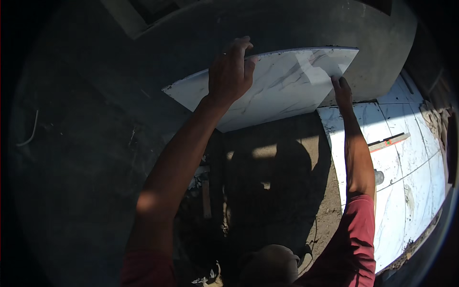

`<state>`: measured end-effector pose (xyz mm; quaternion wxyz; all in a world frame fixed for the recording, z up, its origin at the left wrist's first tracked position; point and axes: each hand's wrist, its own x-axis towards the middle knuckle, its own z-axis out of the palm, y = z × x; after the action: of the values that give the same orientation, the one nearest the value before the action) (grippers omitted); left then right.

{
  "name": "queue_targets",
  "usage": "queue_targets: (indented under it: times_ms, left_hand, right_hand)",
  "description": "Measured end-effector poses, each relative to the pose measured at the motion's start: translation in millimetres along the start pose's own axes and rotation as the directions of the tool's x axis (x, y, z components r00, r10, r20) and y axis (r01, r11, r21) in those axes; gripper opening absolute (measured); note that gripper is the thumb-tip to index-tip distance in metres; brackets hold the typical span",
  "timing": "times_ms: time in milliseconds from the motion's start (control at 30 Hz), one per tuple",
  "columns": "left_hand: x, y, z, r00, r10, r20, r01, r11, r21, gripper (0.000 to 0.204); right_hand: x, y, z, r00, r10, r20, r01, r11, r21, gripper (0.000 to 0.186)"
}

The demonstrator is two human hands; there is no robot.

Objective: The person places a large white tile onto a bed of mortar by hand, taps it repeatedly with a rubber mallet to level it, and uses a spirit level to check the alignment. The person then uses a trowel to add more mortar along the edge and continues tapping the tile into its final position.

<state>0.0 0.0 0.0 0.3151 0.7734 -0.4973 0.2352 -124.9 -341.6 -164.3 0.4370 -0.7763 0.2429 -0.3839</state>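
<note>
Two hands are gripping a tile (279, 88) apart, left hand (230, 74) at its top edge, right hand (342, 92) at its right, apparently balancing it.

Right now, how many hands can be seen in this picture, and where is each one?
2: the left hand at the upper edge of the marbled tile, left of its middle, and the right hand at its right edge. Deep shadow could hide others.
</note>
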Motion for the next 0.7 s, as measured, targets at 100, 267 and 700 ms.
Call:
queue_targets:
  times_ms: [100, 267, 700]
  left_hand:
    - [-19, 6, -5, 0.946, 0.213, -0.243, -0.200, 0.977, 0.077, 0.030]
    - [-149, -8, 16, 0.927, -0.096, -0.362, 0.029, 0.982, -0.188, 0.025]
    - [-230, -130, 39, 0.654, -0.723, -0.224, 0.540, 0.653, -0.531, 0.034]
  right_hand:
    - [18, -7, 3, 1.000, -0.013, 0.021, 0.013, 1.000, -0.010, 0.046]
    - [25, 25, -1, 0.997, 0.002, -0.071, -0.006, 0.999, -0.052, 0.044]
    - [-2, 38, -1, 1.000, -0.018, -0.002, 0.018, 0.946, 0.323, 0.042]
